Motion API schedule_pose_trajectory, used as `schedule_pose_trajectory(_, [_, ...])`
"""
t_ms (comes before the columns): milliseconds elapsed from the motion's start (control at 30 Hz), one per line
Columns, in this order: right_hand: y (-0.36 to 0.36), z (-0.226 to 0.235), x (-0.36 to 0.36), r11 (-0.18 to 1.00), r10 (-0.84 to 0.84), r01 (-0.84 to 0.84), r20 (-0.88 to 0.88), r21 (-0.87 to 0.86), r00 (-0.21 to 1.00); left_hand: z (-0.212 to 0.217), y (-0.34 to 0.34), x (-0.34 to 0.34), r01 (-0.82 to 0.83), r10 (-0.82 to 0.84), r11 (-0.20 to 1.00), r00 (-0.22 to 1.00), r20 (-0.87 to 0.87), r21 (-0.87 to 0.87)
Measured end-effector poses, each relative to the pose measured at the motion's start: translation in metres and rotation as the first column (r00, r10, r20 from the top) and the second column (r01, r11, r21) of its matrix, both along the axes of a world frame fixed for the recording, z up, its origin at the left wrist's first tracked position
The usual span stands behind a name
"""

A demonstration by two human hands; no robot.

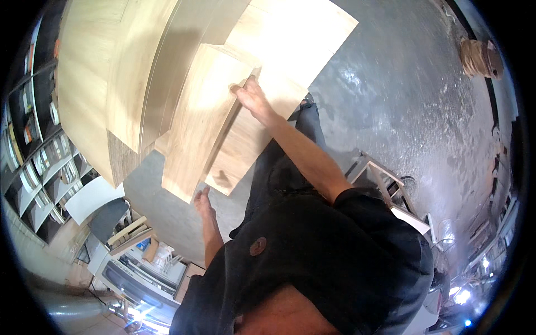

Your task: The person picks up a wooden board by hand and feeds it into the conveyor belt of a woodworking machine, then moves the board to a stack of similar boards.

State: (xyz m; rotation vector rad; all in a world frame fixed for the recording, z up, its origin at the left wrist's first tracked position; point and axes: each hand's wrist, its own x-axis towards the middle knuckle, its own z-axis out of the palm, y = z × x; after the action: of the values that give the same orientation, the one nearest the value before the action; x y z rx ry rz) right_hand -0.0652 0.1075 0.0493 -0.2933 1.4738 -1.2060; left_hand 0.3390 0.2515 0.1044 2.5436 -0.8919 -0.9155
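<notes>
A long panel with a light wood-grain face (192, 120) lies tilted between my hands, over a larger light wood panel (290, 33) below it. My right hand (253, 99) is closed on its right edge near the far end, thumb on the top face. At the near right corner, my left hand (204, 204) has its fingers bent up against the edge; part of its grip is hidden. A shadow falls on the lower panel beside it.
Big wood-grain panels (106, 61) rise at the left. Shelves of strips (44, 162) line the far left. A machine (139, 279) stands at lower left, a wooden frame (385, 187) at right, a brown roll (479, 58) at far right. Grey concrete floor (391, 106) spreads rightward.
</notes>
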Motion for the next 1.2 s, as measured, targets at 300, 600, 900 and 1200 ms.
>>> schedule_pose_trajectory(300, [0.003, 0.002, -0.053, 0.974, 0.152, -0.114, -0.195, 0.194, 0.969, 0.047, 0.059, -0.083, -0.247, 0.218, 0.965, 0.941, -0.257, -0.088])
schedule_pose_trajectory(600, [-0.069, 0.032, -0.075, 0.715, 0.695, -0.633, -0.390, 0.297, 0.604, 0.006, 0.061, 0.098, -0.505, 0.517, 0.844, 0.856, 0.022, -0.180])
schedule_pose_trajectory(900, [-0.077, 0.034, -0.081, 0.692, 0.706, -0.707, -0.341, 0.146, 0.620, -0.027, -0.032, 0.154, -0.329, 0.283, 0.942, 0.879, -0.383, -0.059])
schedule_pose_trajectory(1200, [-0.077, 0.035, -0.076, 0.763, 0.643, -0.615, -0.334, 0.198, 0.689, -0.053, -0.042, 0.156, -0.260, 0.219, 0.966, 0.813, -0.539, 0.000])
